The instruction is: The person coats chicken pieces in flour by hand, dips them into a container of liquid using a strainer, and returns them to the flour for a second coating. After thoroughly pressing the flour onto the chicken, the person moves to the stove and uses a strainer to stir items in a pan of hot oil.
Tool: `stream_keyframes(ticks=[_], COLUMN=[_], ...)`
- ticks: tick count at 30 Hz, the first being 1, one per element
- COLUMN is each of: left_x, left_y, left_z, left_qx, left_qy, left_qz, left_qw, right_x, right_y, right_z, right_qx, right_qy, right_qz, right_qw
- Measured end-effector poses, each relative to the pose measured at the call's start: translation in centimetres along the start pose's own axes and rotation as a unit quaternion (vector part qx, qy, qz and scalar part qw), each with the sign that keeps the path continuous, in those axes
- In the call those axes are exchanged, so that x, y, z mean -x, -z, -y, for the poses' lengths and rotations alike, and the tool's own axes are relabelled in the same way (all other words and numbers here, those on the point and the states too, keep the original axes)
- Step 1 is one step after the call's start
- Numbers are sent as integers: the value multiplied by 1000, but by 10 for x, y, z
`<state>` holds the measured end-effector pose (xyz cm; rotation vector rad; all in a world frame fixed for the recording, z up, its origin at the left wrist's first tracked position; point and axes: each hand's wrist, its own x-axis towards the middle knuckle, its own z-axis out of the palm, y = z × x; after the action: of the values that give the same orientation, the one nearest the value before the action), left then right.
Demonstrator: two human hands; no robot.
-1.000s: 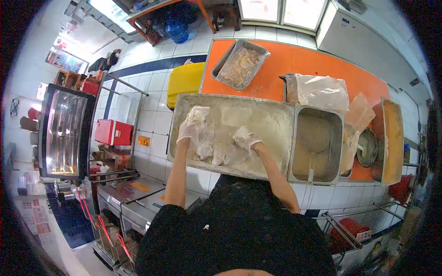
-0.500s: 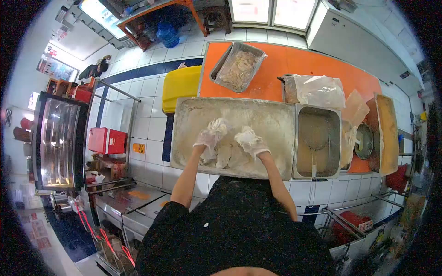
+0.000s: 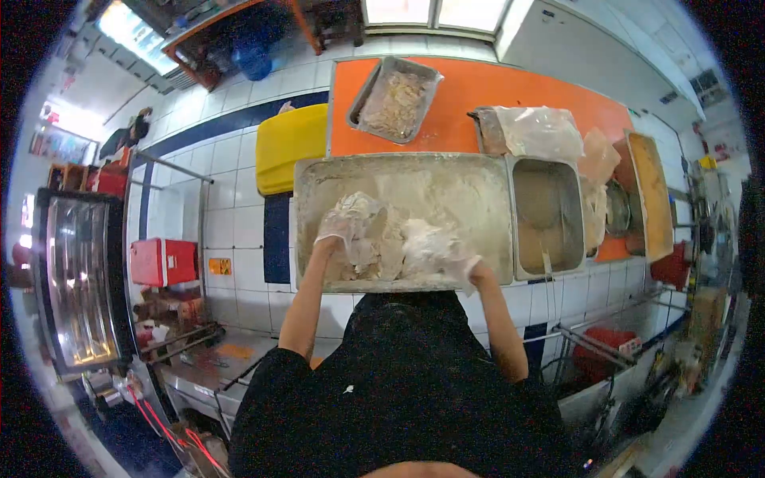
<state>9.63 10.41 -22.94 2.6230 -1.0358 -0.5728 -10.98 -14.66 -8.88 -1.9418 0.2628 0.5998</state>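
Note:
Both my hands wear thin plastic gloves and are inside a large metal flour tray point(image 3: 446, 179). My left hand point(image 3: 344, 221) rests on a heap of flour-coated pieces point(image 3: 381, 248), fingers curled over them. My right hand point(image 3: 437, 248) presses down on the same heap near the tray's front edge, and is blurred. Whether either hand grips a piece cannot be told.
Right of the flour tray sits a metal pan of batter point(image 3: 547, 217) with a strainer. On the orange counter point(image 3: 518, 88) behind lie a pan of coated pieces point(image 3: 394, 99) and a plastic-covered container point(image 3: 534, 131). A yellow bin point(image 3: 288, 147) stands left; a display warmer point(image 3: 76, 279) further left.
My head has shifted, so the tray sits higher in view. My left hand moved left over the heap; my right hand dropped toward the tray's front edge.

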Motion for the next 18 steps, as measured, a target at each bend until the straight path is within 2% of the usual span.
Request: stream_keyframes(ticks=[1,2,3,4,5,8,10,11,13,15,17,18], left_x=[-9,-3,4,9,11,9,0,1,14,9,5,6], left_y=[-17,6,30,53,58,54,39,53,96,77,62,59], left_z=[16,-8,-35,-58,-63,-73,-78,-93,-121,-106,-98,-94], left_qx=[118,119,-29,-177,-177,-167,-97,-94,-27,-33,-38,-41], left_qy=[60,52,-33,-113,-110,-98,-100,-102,63,64,71,-12], left_qz=[22,24,-23,-72,-77,-76,-138,-141,48,46,44,-57], left_qw=[991,991,999,975,975,978,981,980,997,996,996,997], right_x=[3,3,2,1,0,-2,-10,-12,-5,-1,4,8], right_y=[-6,-13,-25,-44,-56,-62,-74,-76,-79,-74,-53,-40], right_z=[8,17,30,44,52,49,24,16,20,30,63,77], right_qx=[19,40,43,128,210,242,243,243,236,227,223,225], right_qy=[-6,-9,-10,-29,-47,-7,3,16,15,13,-65,-63], right_qz=[21,45,40,-57,-151,-158,-175,-191,-209,-225,-161,-156], right_qw=[1000,998,998,990,965,957,954,951,949,948,959,960])
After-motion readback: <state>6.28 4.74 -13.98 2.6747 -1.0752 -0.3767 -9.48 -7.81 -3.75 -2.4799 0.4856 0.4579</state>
